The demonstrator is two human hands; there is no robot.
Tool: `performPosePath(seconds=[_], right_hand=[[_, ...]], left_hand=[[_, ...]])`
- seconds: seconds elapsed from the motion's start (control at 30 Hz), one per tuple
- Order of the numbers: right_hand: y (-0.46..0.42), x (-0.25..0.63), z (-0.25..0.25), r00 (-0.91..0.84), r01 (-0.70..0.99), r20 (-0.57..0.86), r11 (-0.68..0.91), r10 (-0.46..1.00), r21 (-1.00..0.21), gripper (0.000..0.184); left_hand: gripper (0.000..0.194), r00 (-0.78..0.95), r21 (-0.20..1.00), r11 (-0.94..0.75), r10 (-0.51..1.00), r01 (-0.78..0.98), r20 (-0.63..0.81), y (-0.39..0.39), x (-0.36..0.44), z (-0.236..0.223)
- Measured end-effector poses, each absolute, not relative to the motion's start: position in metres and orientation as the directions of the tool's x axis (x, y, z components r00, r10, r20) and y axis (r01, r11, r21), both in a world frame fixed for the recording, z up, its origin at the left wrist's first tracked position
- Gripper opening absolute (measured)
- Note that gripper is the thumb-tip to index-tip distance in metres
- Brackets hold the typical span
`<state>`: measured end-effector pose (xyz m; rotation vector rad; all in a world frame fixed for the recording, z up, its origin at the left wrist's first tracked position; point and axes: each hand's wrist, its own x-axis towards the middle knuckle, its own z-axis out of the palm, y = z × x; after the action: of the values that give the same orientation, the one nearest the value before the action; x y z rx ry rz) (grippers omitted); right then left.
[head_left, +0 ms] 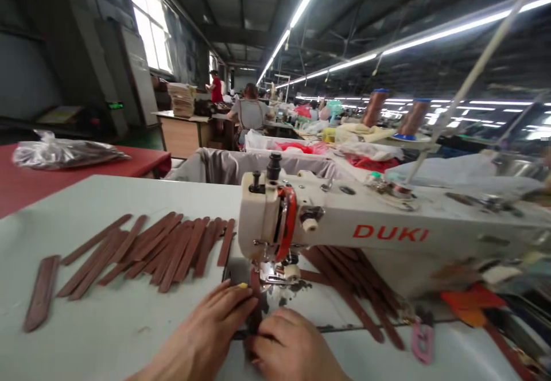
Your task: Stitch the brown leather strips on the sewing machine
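A narrow brown strip, apparently leather, (pixel 255 300) lies under the needle area of a white sewing machine (pixel 336 226) marked DUKI. My left hand (pixel 213 318) rests at the strip's left side, its fingertips close together against it near the presser foot. Closer to me, my right hand (pixel 295 341) is closed, thumb and fingers pinching the strip's near end, which is partly hidden and blurred. Left of the machine, several similar brown strips (pixel 185 249) lie in an overlapping row. One more strip (pixel 42 294) sits apart at the far left.
More brown strips (pixel 344 289) lie under the machine arm, near pink-handled thread snips (pixel 422 338). A red table (pixel 146 160) at left bears a plastic-wrapped bundle (pixel 64 151). Beyond the machine stands a cloth-lined bin (pixel 224 163); a seated person (pixel 251 111) is further back.
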<state>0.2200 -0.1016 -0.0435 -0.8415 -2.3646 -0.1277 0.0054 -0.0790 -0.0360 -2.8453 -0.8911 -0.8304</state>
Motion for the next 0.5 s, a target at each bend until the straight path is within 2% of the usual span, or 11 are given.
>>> performPosePath(seconds=[0.13,0.27,0.4,0.5], right_hand=[[-0.103,0.222,-0.05,-0.555,0.605,0.669,0.792,0.495,-0.085,0.018],[-0.1,0.221,-0.059,-0.538,0.623,0.638,0.77,0.551,-0.139,0.017],[-0.097,0.225,-0.067,-0.516,0.635,0.57,0.732,0.639,-0.246,0.018],[-0.096,0.228,-0.072,-0.516,0.626,0.562,0.733,0.646,-0.268,0.021]], left_hand=[[0.063,0.723,0.086,-0.846,0.498,0.526,0.479,-0.083,0.022,-0.031],[0.065,0.73,0.078,-0.851,0.488,0.519,0.479,-0.081,0.022,-0.029],[0.064,0.767,-0.041,-0.845,0.462,0.532,0.445,-0.077,0.023,-0.03],[0.061,0.814,-0.129,-0.854,0.42,0.504,0.401,-0.077,0.028,-0.023]])
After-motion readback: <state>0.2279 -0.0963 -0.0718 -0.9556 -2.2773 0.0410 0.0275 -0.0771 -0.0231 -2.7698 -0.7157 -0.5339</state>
